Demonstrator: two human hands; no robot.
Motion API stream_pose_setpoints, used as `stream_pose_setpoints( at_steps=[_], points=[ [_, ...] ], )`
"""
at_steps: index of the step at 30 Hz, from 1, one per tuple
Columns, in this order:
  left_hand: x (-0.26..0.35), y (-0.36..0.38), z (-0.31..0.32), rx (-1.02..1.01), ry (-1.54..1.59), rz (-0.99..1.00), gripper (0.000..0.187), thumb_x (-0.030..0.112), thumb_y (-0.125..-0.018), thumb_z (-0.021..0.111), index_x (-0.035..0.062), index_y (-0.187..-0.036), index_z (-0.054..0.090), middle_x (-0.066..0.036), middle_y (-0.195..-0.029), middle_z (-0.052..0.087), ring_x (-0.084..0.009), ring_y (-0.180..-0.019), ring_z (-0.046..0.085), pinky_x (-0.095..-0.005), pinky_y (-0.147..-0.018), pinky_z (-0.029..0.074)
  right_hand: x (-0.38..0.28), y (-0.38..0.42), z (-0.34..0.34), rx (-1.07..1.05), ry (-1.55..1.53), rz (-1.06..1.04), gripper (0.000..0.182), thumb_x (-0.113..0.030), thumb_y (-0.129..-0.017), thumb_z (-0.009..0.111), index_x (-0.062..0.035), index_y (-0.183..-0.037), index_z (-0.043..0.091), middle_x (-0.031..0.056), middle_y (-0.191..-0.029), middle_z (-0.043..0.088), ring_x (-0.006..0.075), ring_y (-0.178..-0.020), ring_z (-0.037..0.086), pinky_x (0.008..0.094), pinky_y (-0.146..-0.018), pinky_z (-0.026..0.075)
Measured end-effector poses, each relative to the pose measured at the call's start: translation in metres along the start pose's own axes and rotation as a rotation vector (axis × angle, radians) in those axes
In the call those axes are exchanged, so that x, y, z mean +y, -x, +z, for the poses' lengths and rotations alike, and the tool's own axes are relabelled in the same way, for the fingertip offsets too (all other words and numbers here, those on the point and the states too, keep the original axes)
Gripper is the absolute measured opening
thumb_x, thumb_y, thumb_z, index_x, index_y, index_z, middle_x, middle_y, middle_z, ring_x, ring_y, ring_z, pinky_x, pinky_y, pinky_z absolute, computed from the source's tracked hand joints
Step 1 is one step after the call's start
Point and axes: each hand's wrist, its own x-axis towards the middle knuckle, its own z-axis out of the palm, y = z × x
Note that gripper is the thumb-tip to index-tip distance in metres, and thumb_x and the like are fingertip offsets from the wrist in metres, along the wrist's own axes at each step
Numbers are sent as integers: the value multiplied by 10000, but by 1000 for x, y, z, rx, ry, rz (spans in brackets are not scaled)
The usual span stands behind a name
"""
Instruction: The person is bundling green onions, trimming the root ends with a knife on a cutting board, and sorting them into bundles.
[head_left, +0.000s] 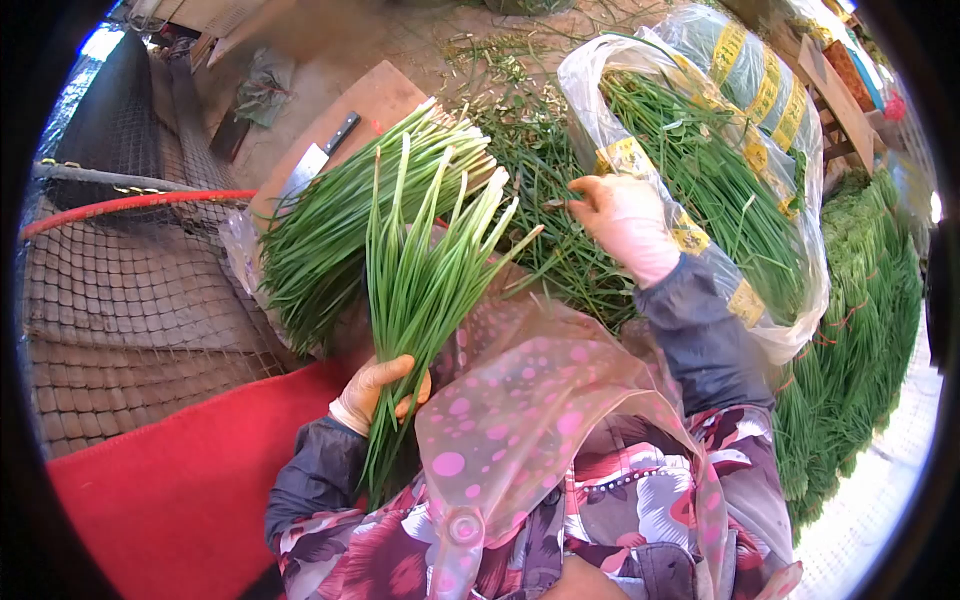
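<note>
My left hand (376, 392), gloved, is wrapped round the leafy lower part of a loose bunch of garlic chives (425, 262). The pale stem ends fan out away from me. Past that bunch, a larger pile of chives (325, 228) lies on a wooden board (383, 92). My right hand (622, 222), also gloved, hovers over the loose trimmings beside the open plastic bag. Its fingers are closed in a pinch; what they hold, if anything, I cannot make out.
A knife (305, 170) lies on the board. The clear plastic bag (583, 85) holds loose chives (715, 180). Green trimmings (530, 150) cover the ground between. Stacked green bundles (850, 330) stand at the right. Netting (130, 330) and a red cloth (190, 480) are on the left.
</note>
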Motion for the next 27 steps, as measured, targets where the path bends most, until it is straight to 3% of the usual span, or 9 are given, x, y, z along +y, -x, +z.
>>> stream_pose_setpoints(
  at_steps=[3,11,13,15,16,17,19,25,27],
  points=[
    [9,-5,19,-7,-73,-10,569,455,-789,668,-3,-1107,555,-113,-618,570,-117,-405,470,-221,-385,347,-24,7,29,-608,-918,364,372,-360,-889,638,-5,-990,682,67,-770,678,127,-677,627,271,-630,497],
    [17,3,17,-36,-51,-53,599,410,-775,694,1,-1178,527,-138,-678,611,-126,-399,474,-234,-378,364,-14,5,38,-590,-870,237,275,-267,-918,601,-8,-984,663,56,-812,680,121,-647,620,240,-586,501],
    [15,8,1,-49,-31,-73,520,366,-818,665,-13,-1147,532,-140,-722,615,-129,-438,498,-240,-402,384,8,-9,21,-243,-1043,304,208,-168,-904,569,8,-983,644,80,-851,692,115,-638,610,247,-589,512],
    [14,17,-8,-21,-40,-66,508,343,-826,653,-15,-1164,523,-153,-741,620,-137,-441,506,-246,-404,395,38,-18,-5,117,-881,335,197,-161,-922,530,-7,-940,651,52,-815,685,100,-595,583,232,-579,497],
    [14,21,-10,-5,-37,-73,512,342,-827,651,-15,-1170,521,-156,-748,621,-138,-442,507,-245,-403,395,66,-25,-13,56,-507,393,236,-217,-906,551,-16,-891,674,73,-808,695,153,-601,621,278,-587,509],
    [15,25,-12,11,-35,-80,515,340,-827,649,-15,-1176,519,-159,-754,622,-139,-443,507,-245,-402,395,74,-17,-11,-52,325,201,235,-241,-855,589,-28,-858,689,111,-789,695,231,-636,663,339,-608,522],
    [13,27,-27,6,-25,-65,508,331,-829,644,-18,-1177,519,-160,-752,619,-139,-439,505,-243,-403,396,90,9,13,-720,774,-14,203,-179,-797,574,-69,-893,715,147,-840,692,327,-763,677,431,-636,527],
    [4,19,-45,-179,219,42,444,377,-847,641,-27,-1014,563,-131,-643,585,-133,-368,475,-254,-351,373,5,13,14,-553,66,41,601,-392,-769,711,-49,-1242,572,126,-977,694,247,-838,678,350,-762,523],
    [9,17,-41,-166,234,31,454,356,-844,638,-30,-1062,543,-169,-735,598,-141,-411,501,-244,-382,388,-13,12,33,-709,-747,194,610,-252,-865,669,43,-1347,439,112,-1020,693,140,-932,641,268,-845,491]
  ],
)
